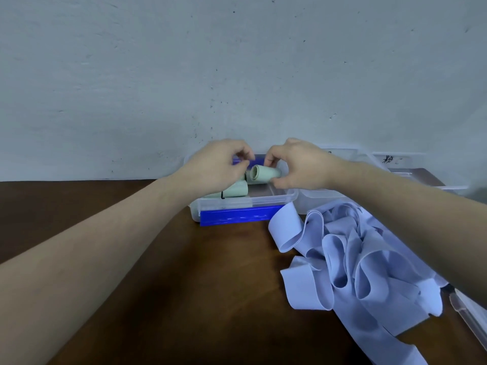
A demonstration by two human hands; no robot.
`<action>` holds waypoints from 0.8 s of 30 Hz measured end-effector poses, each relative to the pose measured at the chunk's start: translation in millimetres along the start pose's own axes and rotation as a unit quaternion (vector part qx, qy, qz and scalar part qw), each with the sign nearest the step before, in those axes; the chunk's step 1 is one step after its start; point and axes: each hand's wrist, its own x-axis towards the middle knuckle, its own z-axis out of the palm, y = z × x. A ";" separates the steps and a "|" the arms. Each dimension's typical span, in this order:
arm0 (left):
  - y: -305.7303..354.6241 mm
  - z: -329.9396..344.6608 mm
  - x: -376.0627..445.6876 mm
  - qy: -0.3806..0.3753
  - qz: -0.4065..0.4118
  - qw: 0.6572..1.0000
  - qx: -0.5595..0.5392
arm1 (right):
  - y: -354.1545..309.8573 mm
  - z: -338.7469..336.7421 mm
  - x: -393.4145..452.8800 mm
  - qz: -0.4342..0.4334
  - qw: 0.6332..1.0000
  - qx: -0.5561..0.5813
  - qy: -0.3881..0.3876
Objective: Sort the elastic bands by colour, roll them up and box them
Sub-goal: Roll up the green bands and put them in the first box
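Note:
A clear plastic box (263, 200) with a blue label on its front stands against the wall. My right hand (297, 164) grips a rolled pale green band (264, 175) above the box, fingers over it and thumb beneath. My left hand (221, 167) hovers just left of that roll with fingers curled; whether it pinches something small is unclear. Another green roll (235, 192), tied with a thin black band, lies inside the box under my left hand. A loose heap of pale blue-lilac elastic bands (350, 259) sprawls on the brown table to the right.
More clear plastic boxes (395, 164) stand at the back right along the wall, one marked with black writing. A clear lid or tray edge (469, 317) shows at the far right. The brown table (184, 285) stretches out in front of the box.

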 end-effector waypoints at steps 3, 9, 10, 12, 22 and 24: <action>0.9 2.2 5.7 -0.097 0.025 0.982 0.157 | 2.1 2.3 3.9 -0.017 0.997 -0.061 -0.042; -3.6 7.4 16.2 -0.202 0.039 0.946 0.249 | -1.5 7.9 13.2 -0.051 0.982 -0.159 -0.088; -5.3 7.1 17.1 -0.213 0.041 0.942 0.255 | -1.2 9.0 15.3 -0.053 0.981 -0.163 -0.088; -7.4 7.3 17.8 -0.232 0.044 0.935 0.264 | -1.7 10.2 18.7 -0.052 0.981 -0.165 -0.089; -13.9 11.4 20.6 -0.228 0.029 0.941 0.250 | -4.9 21.1 28.9 -0.020 0.976 -0.196 -0.096; -15.4 11.8 20.4 -0.222 0.027 0.943 0.246 | -5.8 22.3 28.7 -0.018 0.973 -0.203 -0.110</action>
